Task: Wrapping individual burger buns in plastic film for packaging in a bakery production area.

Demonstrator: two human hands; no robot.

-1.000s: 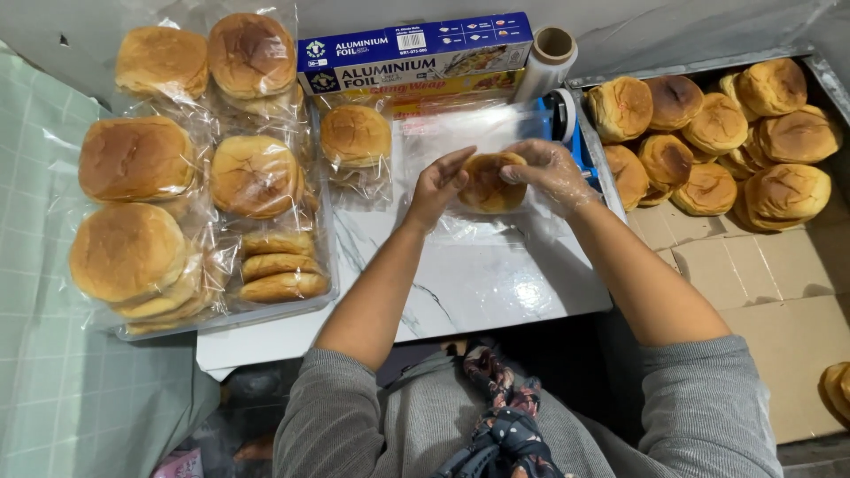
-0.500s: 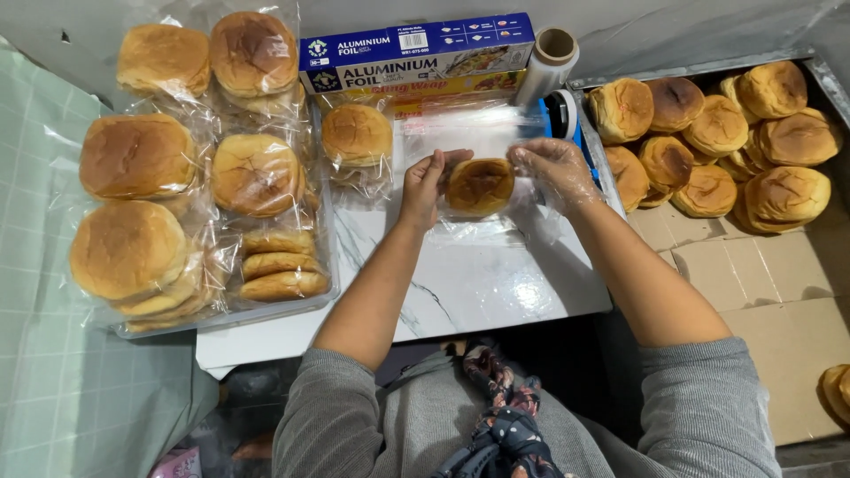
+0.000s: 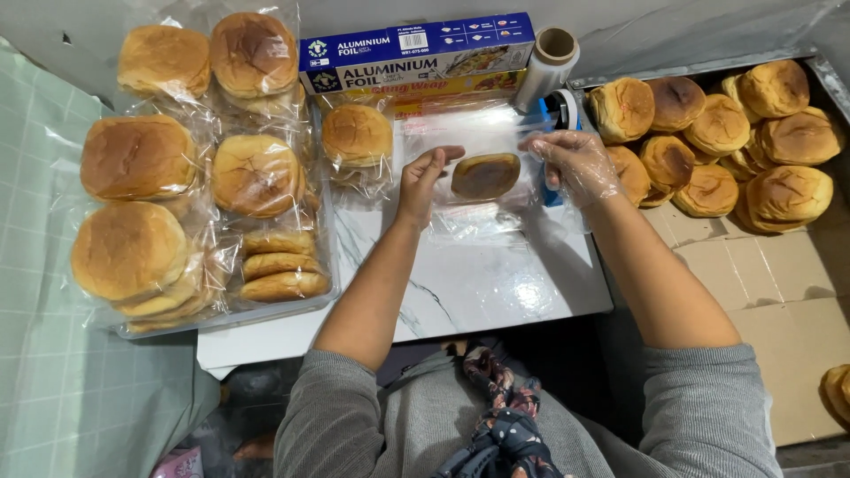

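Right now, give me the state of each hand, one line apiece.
Left hand: bare, fingers curled, pinching the left edge of the clear wrap beside the bun.
Right hand: in a clear plastic glove, gripping the wrap's right edge.

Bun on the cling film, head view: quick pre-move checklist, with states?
1. Bun lies on the clear film sheet, between both hands: ok.
2. Left hand is at the film's left edge, beside the bun: ok.
3. Right hand, in a clear glove, is at the film's right edge: ok.
4. Film lies flat under the bun: not ok, it shows wrinkles toward the near edge.
5. Film cut free from the roll: cannot tell.
6. Bare marble tabletop in front of the bun: ok.
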